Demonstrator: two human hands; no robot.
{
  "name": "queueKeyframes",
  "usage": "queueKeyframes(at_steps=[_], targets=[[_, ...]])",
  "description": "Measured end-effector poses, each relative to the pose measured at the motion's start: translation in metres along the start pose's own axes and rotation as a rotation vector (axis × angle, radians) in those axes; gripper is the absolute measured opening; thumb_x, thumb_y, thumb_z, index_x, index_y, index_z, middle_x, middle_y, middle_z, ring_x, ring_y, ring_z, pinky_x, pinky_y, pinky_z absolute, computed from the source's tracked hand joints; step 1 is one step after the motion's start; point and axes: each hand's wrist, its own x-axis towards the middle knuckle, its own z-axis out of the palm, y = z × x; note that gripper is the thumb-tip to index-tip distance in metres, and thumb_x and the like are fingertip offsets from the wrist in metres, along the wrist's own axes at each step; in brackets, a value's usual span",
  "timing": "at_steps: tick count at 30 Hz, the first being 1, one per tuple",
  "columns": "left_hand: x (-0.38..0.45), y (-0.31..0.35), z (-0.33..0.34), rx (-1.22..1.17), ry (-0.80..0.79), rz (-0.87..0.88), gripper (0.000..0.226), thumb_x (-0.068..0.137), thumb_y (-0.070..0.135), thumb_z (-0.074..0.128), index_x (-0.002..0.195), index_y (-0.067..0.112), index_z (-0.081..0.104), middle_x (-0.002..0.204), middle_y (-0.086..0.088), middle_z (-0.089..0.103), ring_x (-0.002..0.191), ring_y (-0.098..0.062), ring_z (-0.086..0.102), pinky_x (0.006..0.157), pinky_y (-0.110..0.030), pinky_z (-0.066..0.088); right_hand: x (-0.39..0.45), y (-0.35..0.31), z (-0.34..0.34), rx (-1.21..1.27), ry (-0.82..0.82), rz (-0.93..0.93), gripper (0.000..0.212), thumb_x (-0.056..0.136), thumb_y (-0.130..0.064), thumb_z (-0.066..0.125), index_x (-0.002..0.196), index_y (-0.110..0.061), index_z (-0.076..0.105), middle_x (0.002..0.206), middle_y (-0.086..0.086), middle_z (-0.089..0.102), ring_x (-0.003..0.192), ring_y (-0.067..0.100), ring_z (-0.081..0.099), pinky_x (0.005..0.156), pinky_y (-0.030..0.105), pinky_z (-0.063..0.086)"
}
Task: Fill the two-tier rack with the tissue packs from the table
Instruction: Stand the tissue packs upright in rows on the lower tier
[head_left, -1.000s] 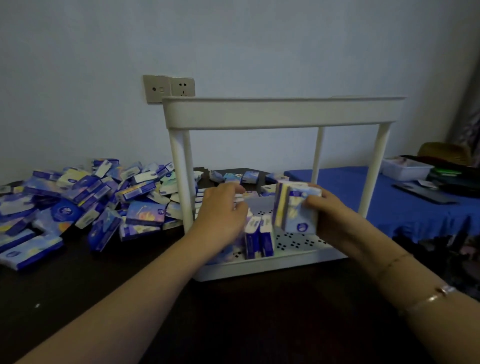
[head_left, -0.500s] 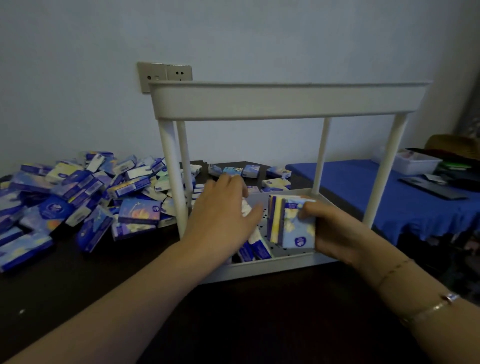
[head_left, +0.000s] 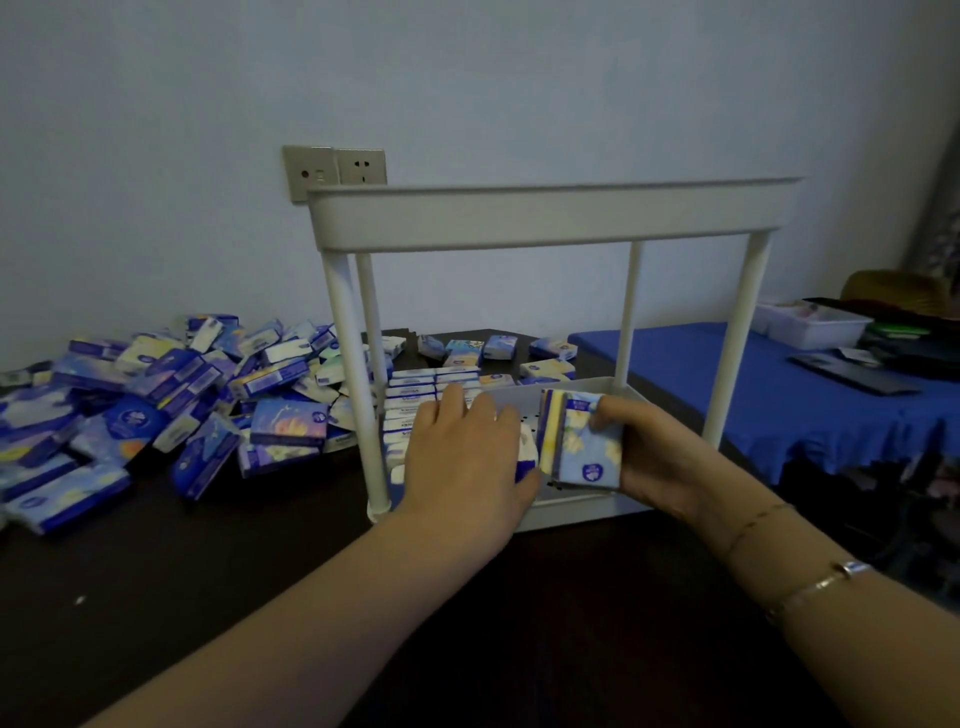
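A white two-tier rack (head_left: 550, 213) stands on the dark table, its upper tier at eye level. In the lower tier, rows of tissue packs (head_left: 415, 400) stand on edge at the left. My left hand (head_left: 467, 457) lies flat over the front packs there, fingers straight, pressing them. My right hand (head_left: 654, 457) grips a small upright stack of tissue packs (head_left: 582, 441), pale blue and yellow, held just right of the left hand over the tier's perforated floor. A big loose heap of blue tissue packs (head_left: 171, 395) lies left of the rack.
A few more packs (head_left: 498, 348) lie behind the rack. To the right is a blue-covered surface (head_left: 727, 374) with a white tray (head_left: 810, 325) and dark items. A wall socket (head_left: 335, 169) sits behind the rack's left corner.
My left hand has spread flat over the packs in the lower tier. The right hand's stack has come lower and closer to the left hand. The camera has shifted a little.
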Motion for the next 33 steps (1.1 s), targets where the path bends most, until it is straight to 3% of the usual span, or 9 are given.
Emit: queueKeyframes(at_steps=[5,8,11,18,21,24,29,31,33], targets=[[0.004,0.004,0.001,-0.117,-0.047,-0.060,0.044,0.086,0.058,0.051,0.115,0.026,0.044,0.118,-0.003,0.054,0.114,-0.026,0.043,0.093,-0.038,0.032,-0.002,-0.002,0.000,-0.022,-0.030,0.026,0.032,0.086,-0.004,0.040,0.112,-0.009,0.058,0.094,0.016,0.071,0.085,0.028,0.068,0.078,0.045,0.056],[0.005,0.004,-0.001,-0.220,-0.038,-0.064,0.028,0.088,0.036,0.057,0.108,0.026,0.042,0.109,-0.002,0.058,0.107,-0.026,0.049,0.085,-0.036,0.032,-0.004,-0.003,-0.003,-0.005,-0.024,0.024,0.032,0.086,-0.002,0.039,0.111,-0.009,0.058,0.096,0.017,0.070,0.088,0.030,0.066,0.076,0.045,0.056],[0.006,-0.003,-0.007,-0.320,-0.094,-0.074,0.033,0.082,0.016,0.061,0.099,0.028,0.035,0.100,0.002,0.057,0.100,-0.025,0.053,0.080,-0.035,0.034,-0.007,-0.004,-0.009,0.020,-0.024,0.008,0.033,0.087,-0.002,0.037,0.108,-0.011,0.060,0.096,0.016,0.070,0.086,0.029,0.066,0.071,0.042,0.058],[0.008,-0.019,-0.019,-0.391,-0.258,-0.067,0.041,0.079,0.013,0.062,0.115,0.025,0.046,0.130,0.002,0.038,0.123,-0.023,0.031,0.093,-0.031,0.028,0.000,-0.001,-0.007,-0.007,-0.006,-0.019,0.044,0.069,-0.003,0.054,0.112,-0.002,0.053,0.100,0.020,0.067,0.084,0.029,0.066,0.067,0.039,0.059],[0.029,-0.030,-0.019,-0.613,-0.086,-0.229,0.038,0.087,0.017,0.058,0.123,0.020,0.048,0.136,-0.002,0.041,0.130,-0.023,0.035,0.104,-0.034,0.030,0.010,0.000,0.001,-0.042,0.048,-0.071,0.024,0.079,0.007,0.041,0.096,-0.004,0.053,0.081,0.014,0.067,0.070,0.025,0.065,0.059,0.032,0.056],[0.046,-0.035,0.006,-0.459,0.046,-0.312,0.040,0.096,0.028,0.043,0.133,0.014,0.047,0.139,-0.007,0.047,0.129,-0.026,0.042,0.107,-0.044,0.035,0.032,0.005,0.006,-0.044,0.176,-0.121,0.033,0.075,0.009,0.049,0.105,-0.006,0.050,0.083,0.013,0.065,0.071,0.024,0.064,0.060,0.033,0.054],[0.049,-0.036,0.040,-0.221,-0.266,-0.310,0.054,0.100,0.042,0.015,0.152,0.025,0.013,0.161,-0.001,0.005,0.147,-0.029,0.002,0.117,-0.055,0.000,0.079,0.010,0.012,-0.168,0.356,-0.170,0.036,0.079,0.014,0.049,0.105,-0.011,0.051,0.096,0.013,0.062,0.081,0.024,0.060,0.076,0.039,0.053],[0.050,-0.036,0.040,-0.204,-0.298,-0.281,0.054,0.101,0.040,0.012,0.153,0.026,0.005,0.161,0.000,-0.002,0.147,-0.028,-0.004,0.117,-0.055,-0.002,0.096,0.012,0.014,-0.195,0.370,-0.166,0.043,0.080,0.011,0.052,0.118,-0.008,0.050,0.107,0.016,0.062,0.092,0.028,0.060,0.084,0.042,0.052],[0.051,-0.037,0.039,-0.205,-0.318,-0.276,0.054,0.101,0.039,0.011,0.153,0.027,0.001,0.161,0.001,-0.006,0.147,-0.027,-0.007,0.117,-0.053,-0.002,0.109,0.016,0.016,-0.204,0.366,-0.158,0.048,0.082,0.008,0.051,0.128,-0.007,0.047,0.117,0.018,0.060,0.095,0.027,0.059,0.079,0.037,0.052]])
